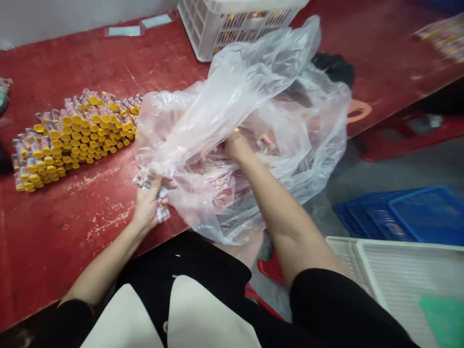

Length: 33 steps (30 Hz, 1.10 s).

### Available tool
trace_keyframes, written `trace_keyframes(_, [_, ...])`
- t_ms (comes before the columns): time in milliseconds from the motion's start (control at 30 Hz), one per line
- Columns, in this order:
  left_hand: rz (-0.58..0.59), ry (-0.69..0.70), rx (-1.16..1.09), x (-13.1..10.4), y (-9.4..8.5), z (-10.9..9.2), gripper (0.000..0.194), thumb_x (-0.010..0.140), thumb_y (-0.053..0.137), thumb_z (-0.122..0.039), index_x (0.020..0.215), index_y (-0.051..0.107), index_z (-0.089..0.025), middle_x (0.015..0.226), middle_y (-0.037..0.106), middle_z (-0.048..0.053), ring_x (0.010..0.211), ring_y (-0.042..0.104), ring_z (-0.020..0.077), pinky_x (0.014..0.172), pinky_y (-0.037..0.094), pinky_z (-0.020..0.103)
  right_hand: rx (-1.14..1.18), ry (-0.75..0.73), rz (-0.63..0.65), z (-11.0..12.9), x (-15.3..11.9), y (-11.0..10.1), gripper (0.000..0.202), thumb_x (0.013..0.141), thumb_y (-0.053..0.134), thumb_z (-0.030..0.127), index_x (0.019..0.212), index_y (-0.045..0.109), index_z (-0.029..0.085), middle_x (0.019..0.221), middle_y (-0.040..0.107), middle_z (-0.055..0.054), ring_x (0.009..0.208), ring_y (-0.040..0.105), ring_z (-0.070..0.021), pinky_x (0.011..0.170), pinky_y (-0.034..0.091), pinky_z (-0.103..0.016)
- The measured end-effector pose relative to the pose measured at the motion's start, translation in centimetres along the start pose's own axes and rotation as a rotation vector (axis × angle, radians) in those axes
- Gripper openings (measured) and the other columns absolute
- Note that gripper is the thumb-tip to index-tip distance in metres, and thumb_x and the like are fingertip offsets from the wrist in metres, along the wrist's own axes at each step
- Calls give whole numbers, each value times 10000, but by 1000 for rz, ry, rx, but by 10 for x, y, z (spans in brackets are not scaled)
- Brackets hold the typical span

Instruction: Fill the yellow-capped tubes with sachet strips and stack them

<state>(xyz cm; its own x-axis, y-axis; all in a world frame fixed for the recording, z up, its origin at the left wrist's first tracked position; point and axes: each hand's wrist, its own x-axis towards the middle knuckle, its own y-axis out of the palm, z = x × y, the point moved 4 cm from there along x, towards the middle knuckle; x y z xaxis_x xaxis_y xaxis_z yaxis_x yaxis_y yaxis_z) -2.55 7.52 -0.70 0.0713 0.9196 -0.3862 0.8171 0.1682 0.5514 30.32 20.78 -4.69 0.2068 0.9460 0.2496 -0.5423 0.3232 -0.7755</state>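
Note:
A large clear plastic bag (224,106) lies crumpled and open across the front edge of the red table. My right hand (236,144) reaches into it, with its fingers mostly hidden. Inside the bag near that hand is a small wrapped tube (267,142) with pinkish print; further pieces below it are blurred. My left hand (145,200), at the bag's left edge, is closed round a few small printed tubes (162,210) in clear wrap. To its left, many similar tubes with yellow caps (78,137) lie stacked, caps facing me.
A white crate (208,29) with yellow-capped pieces stands behind the bag on the red table (97,203). Orange scissor-like handles (360,111) and a dark bundle (333,67) lie at the bag's right. Below right are blue crates (416,212) and a white tray (398,270).

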Motion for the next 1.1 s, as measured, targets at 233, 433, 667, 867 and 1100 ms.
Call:
trace_keyframes(233, [-20, 54, -12, -13, 46, 21, 564, 535, 994, -419, 825, 577, -175, 695, 620, -57, 543, 553, 46, 408, 322, 155, 330, 86, -71, 60, -108, -29, 118, 876, 623, 297, 937, 638, 197, 877, 626, -41, 820, 599, -191, 820, 551, -370])
trace_keyframes(433, [32, 65, 30, -24, 61, 47, 547, 574, 960, -511, 798, 604, -163, 695, 625, -40, 514, 505, 41, 414, 339, 170, 965, 140, -5, 138, -193, -34, 275, 788, 807, 439, 833, 676, 201, 723, 636, 24, 603, 537, -93, 590, 466, -238])
trace_keyframes(667, [73, 113, 64, -34, 55, 40, 546, 692, 883, -568, 992, 680, -159, 639, 578, -47, 483, 465, 48, 407, 341, 150, 924, 165, -224, 132, -193, -54, 145, 795, 777, 346, 818, 739, 209, 755, 721, -14, 685, 632, -139, 673, 538, -276])
trace_keyframes(867, [81, 116, 111, -45, 65, 45, 503, 627, 953, -430, 739, 531, -179, 509, 399, -102, 423, 333, 24, 391, 275, 141, 965, 143, -164, 143, -200, -45, 155, 804, 767, 356, 794, 738, 204, 773, 732, -23, 731, 648, -156, 706, 534, -281])
trace_keyframes(1100, [40, 73, 71, -42, 72, 45, 624, 499, 992, -492, 764, 516, -188, 516, 475, -98, 421, 397, 33, 379, 279, 133, 1121, 246, -56, 143, -205, -34, 368, 866, 699, 563, 866, 652, 198, 625, 547, 42, 532, 474, -93, 535, 422, -233])
